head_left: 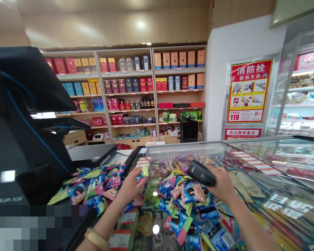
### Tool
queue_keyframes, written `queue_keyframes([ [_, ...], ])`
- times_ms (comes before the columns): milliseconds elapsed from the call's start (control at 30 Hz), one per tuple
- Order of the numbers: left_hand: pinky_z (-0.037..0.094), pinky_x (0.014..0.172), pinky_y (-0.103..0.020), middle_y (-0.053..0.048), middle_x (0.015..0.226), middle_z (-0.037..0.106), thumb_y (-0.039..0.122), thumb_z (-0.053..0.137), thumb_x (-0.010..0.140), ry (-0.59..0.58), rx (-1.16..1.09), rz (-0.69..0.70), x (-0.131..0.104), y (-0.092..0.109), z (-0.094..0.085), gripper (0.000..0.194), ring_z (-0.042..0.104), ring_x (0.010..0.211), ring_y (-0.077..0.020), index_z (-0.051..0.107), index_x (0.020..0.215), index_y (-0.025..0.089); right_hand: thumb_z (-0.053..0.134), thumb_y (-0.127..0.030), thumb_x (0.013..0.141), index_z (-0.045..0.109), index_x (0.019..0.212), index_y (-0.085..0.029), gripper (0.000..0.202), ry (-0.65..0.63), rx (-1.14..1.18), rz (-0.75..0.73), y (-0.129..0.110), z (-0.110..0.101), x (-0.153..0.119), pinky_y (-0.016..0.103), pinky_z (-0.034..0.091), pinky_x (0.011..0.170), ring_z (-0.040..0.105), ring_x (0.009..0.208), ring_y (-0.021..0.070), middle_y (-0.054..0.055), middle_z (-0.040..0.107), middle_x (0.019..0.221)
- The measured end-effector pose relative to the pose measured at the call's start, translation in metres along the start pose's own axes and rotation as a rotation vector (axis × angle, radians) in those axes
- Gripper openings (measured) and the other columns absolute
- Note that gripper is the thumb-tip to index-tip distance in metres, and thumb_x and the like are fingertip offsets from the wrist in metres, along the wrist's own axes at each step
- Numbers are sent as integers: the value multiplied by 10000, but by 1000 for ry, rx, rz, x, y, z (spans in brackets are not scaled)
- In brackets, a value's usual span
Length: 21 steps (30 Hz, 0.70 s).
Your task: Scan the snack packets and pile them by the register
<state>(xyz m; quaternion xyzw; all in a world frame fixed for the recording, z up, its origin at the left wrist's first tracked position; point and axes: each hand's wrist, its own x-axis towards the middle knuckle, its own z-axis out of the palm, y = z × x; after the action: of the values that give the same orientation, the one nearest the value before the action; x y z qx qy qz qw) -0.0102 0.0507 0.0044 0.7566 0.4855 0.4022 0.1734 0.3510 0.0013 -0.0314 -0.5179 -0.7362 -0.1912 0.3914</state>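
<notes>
From my distant post I saw the right hand (222,183) gripping a black scanner (202,173) over the right pile (189,195) of snack packets; the left hand (132,186) pinched a packet (144,170) beside the left pile (94,186); I judged that the scanner's cord (241,196) could snag loose packets, and that a careless sweep could mix both heaps across the glass counter (152,209).

I'm on one head-worn cam, looking fwd & a bit down across the glass counter (211,149) to the shelves (179,71) well beyond, w/ L hand (132,184) and R hand (222,183) close at lower ctr, dark terminal (34,75) near, frame L.
</notes>
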Motion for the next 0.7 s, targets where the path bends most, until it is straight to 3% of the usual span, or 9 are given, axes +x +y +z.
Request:
queue_keyframes([
  [100, 513, 930, -396, -96, 1035, 716, 435, 592, 802, 142, -648, -257, -14, 16, 8, 340, 646, 1055, -276, 662, 997, 165, 565, -253, 748, 640, 935, -196, 210, 40, -10, -32, -3, -2, 0, 324, 365, 754, 616, 758, 193, 65, 706, 904],
  [200, 594, 748, -364, -130, 1001, 720, 384, 486, 903, 93, -1147, -553, -23, 33, 14, 318, 691, 977, -261, 631, 1015, 125, 560, -254, 751, 632, 892, -192, 169, 78, -15, -78, -9, -5, 1, 327, 364, 749, 596, 716, 181, 71, 703, 897],
  [267, 605, 637, -307, -137, 979, 722, 337, 426, 947, 56, -1305, -669, -27, 40, 16, 303, 712, 927, -249, 615, 1018, 110, 554, -261, 762, 618, 825, -197, 111, 83, 1, -101, -15, -8, 3, 328, 354, 737, 585, 700, 178, 62, 692, 838],
  [333, 601, 566, -266, -135, 953, 726, 312, 437, 953, 43, -1344, -707, -30, 43, 19, 270, 723, 896, -250, 608, 996, 107, 553, -285, 779, 602, 791, -203, 97, 79, 26, -127, -24, -12, 4, 330, 342, 733, 575, 687, 176, 43, 666, 760],
  [467, 611, 546, -269, -137, 995, 726, 243, 565, 890, -20, -1221, -620, -38, 44, 28, 160, 722, 903, -269, 616, 969, 113, 598, -425, 784, 591, 838, -203, 228, 62, 85, -210, -44, -20, 7, 331, 320, 706, 537, 648, 164, 17, 627, 712],
  [700, 623, 678, -332, -83, 1060, 719, 377, 615, 851, -102, -1098, -534, -45, 34, 42, 246, 717, 906, -253, 603, 1002, 183, 497, -253, 786, 568, 770, -218, 80, -110, 210, -213, -72, -27, 9, 325, 301, 707, 538, 640, 150, 3, 613, 673],
])
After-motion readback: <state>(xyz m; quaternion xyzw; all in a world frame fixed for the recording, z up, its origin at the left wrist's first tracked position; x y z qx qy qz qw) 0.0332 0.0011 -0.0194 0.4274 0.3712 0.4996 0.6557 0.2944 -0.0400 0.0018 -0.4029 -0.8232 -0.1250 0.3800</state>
